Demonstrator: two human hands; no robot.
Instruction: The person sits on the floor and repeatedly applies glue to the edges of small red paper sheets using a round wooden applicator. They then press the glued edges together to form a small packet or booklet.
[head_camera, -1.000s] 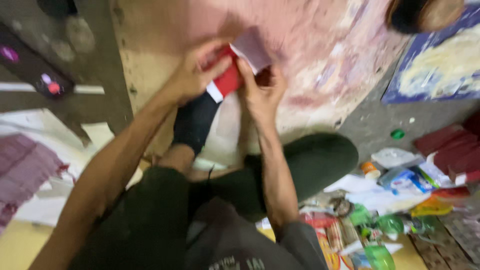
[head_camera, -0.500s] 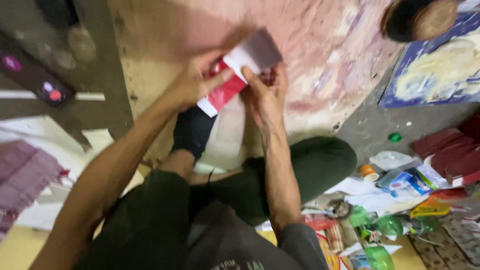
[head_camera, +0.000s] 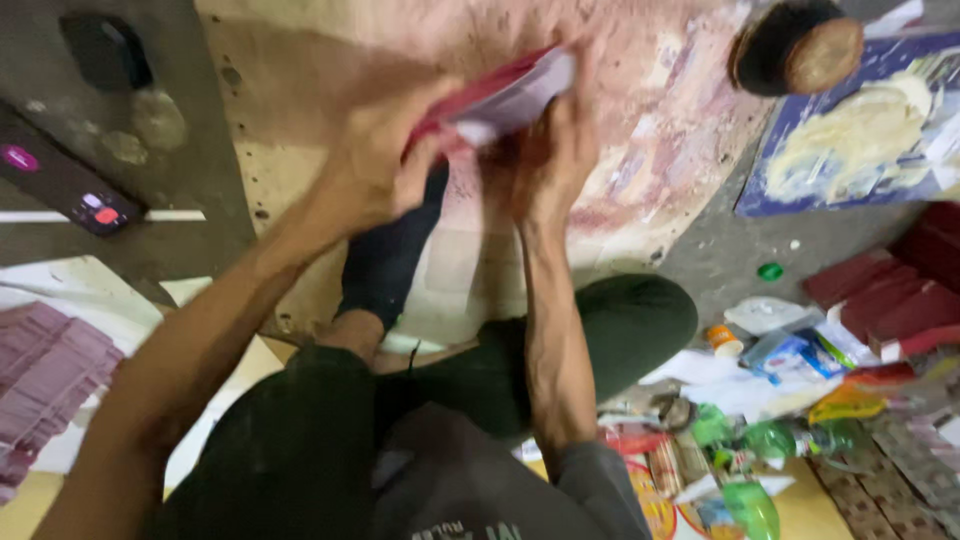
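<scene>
You've lifted the red-and-white card (head_camera: 500, 95) higher since a moment ago; your left hand (head_camera: 385, 165) and right hand (head_camera: 550, 150) both pinch it above the paint-stained board (head_camera: 660, 150). Grey concrete floor (head_camera: 730, 250), littered packets (head_camera: 790, 350) on your right.

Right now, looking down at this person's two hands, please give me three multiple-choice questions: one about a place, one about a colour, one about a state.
1. Where does the dark phone lie?
A. on the floor at the far left
B. on the person's knee
C. among the packets at the right

2. What colours is the folded paper piece?
A. green and yellow
B. red and white
C. all black

3. How is the paper piece held?
A. lying free on the board
B. by one hand only
C. by both hands

Answers: 1 A, it rests on the grey floor beside the board. 2 B, red body, pale edge. 3 C, the left hand and right hand both grip it.
</scene>
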